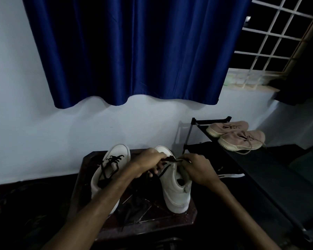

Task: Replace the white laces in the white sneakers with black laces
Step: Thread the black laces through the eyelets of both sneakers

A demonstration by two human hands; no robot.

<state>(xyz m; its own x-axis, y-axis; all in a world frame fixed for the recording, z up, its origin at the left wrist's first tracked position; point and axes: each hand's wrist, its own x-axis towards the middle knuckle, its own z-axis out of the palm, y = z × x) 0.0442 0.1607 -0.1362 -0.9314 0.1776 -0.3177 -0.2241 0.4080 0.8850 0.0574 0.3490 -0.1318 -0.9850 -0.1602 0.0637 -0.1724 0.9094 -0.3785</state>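
I am working the black lace (pixel 171 159) across the lower eyelets of the right white sneaker (pixel 175 184), which stands on the dark desk (pixel 170 219) just right of the already black-laced left sneaker (pixel 107 170). To do it well I should pull both ends evenly and keep the lace flat. My left hand (pixel 148 163) arches over the tongue, fingers pinched on the lace; my right hand (pixel 197 168), beside the sneaker's collar, pinches the other end.
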